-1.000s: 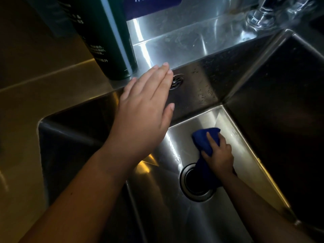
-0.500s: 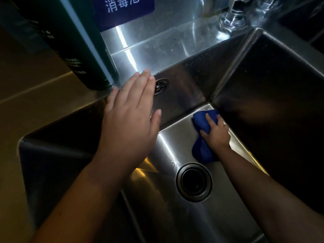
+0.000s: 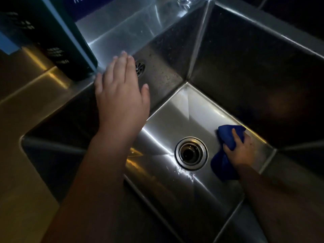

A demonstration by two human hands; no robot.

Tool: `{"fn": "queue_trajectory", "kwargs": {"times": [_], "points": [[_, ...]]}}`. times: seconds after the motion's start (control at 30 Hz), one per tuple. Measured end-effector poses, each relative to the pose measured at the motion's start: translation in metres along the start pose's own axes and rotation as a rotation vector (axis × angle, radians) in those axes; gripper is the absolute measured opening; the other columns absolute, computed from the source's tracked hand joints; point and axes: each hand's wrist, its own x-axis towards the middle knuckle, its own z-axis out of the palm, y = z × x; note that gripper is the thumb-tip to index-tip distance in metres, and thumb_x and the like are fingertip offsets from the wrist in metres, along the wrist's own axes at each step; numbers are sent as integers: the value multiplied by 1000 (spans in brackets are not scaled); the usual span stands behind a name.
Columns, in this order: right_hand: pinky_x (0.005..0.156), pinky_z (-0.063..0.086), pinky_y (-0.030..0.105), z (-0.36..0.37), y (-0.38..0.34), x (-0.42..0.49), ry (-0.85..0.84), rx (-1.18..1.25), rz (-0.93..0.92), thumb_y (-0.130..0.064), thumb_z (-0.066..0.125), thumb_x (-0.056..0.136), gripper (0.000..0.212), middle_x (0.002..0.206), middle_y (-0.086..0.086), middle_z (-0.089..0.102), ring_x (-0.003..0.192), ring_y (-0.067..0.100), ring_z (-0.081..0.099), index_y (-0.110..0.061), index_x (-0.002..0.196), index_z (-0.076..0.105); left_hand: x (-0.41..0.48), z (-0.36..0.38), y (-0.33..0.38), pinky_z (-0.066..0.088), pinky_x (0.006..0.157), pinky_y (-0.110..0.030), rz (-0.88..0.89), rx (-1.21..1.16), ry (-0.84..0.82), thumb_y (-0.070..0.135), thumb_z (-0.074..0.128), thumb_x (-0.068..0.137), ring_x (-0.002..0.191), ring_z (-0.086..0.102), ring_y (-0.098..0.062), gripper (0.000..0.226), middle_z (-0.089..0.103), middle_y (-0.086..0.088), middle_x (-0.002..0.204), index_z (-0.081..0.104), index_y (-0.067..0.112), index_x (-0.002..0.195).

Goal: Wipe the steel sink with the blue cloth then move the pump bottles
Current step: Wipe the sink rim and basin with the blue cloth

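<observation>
I look down into a deep steel sink (image 3: 177, 111) with a round drain (image 3: 191, 153) in its floor. My right hand (image 3: 239, 151) presses a crumpled blue cloth (image 3: 226, 151) onto the sink floor, right of the drain and against the right wall. My left hand (image 3: 121, 92) hovers flat over the sink's back-left rim, fingers apart, holding nothing. A tall dark green bottle (image 3: 57, 41) stands on the ledge just left of that hand; its top is cut off by the frame.
An overflow grille (image 3: 140, 67) sits in the back wall beside my left fingertips. A blue sign (image 3: 87, 6) hangs behind the ledge. The steel counter (image 3: 26, 109) runs along the left. A faucet base (image 3: 185, 2) shows at the top edge.
My right hand has dragged the blue cloth from the back corner of the sink floor toward the front along the right wall, past the drain. My left hand stays over the rim.
</observation>
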Motion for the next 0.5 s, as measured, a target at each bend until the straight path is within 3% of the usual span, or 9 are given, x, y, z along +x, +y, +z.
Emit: {"fn": "queue_trajectory", "kwargs": {"times": [0.27, 0.4, 0.5], "points": [[103, 33, 46, 37, -27, -136, -85, 84, 208, -35, 57, 87, 71, 156, 8, 8, 133, 38, 25, -35, 144, 15, 3, -4, 1, 1, 109, -42, -24, 7, -78, 26, 41, 95, 138, 7, -20, 58, 13, -8, 153, 18, 6, 144], [105, 30, 45, 36, -19, -140, -143, 117, 166, -36, 55, 88, 70, 155, 9, 9, 133, 36, 24, -35, 145, 13, 2, -4, 2, 2, 109, -41, -37, -13, -90, 26, 42, 95, 138, 8, -20, 58, 13, -8, 154, 18, 6, 144], [107, 27, 46, 36, -12, -142, -75, 166, 253, -32, 55, 88, 70, 156, 10, 9, 132, 39, 23, -33, 145, 14, 4, -6, 2, 3, 109, -42, -45, -31, -83, 25, 43, 95, 138, 9, -21, 58, 15, -9, 153, 19, 6, 144]]}}
